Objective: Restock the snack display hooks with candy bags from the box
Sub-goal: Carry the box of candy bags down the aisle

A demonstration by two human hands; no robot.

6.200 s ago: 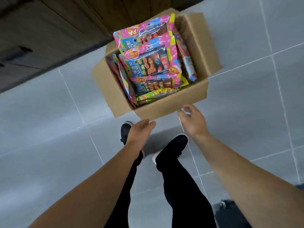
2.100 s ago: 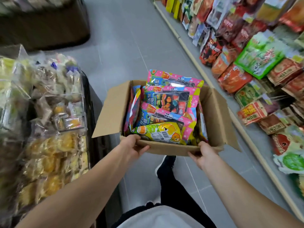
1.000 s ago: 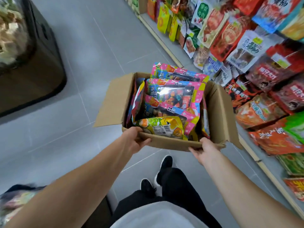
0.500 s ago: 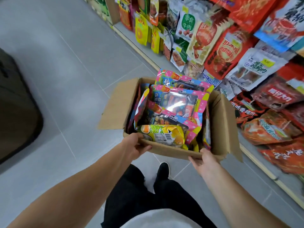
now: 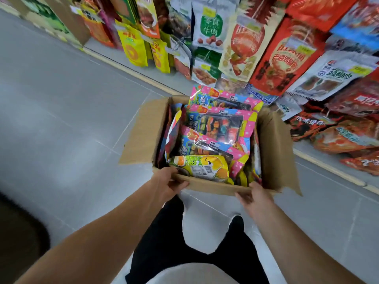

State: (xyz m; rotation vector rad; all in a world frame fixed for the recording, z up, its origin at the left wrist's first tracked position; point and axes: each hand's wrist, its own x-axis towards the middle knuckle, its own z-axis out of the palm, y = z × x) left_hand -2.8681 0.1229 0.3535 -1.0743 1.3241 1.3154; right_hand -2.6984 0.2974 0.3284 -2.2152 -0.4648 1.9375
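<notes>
I carry an open cardboard box in front of me above the floor. My left hand grips its near left corner, thumb over the rim. My right hand grips the near right edge from below. Several pink candy bags with clear windows stand packed in the box, and a yellow fruit-print bag lies at the front. The snack display of hanging bags fills the upper right, just beyond the box.
Grey tiled floor stretches to the left. A pale base ledge runs under the display. A dark rounded object sits at the lower left. My legs in black trousers are below the box.
I lifted the box off the floor, carried it along the aisle and turned right; the hanging snack display is now closer and larger. Both hands keep the same grip.
</notes>
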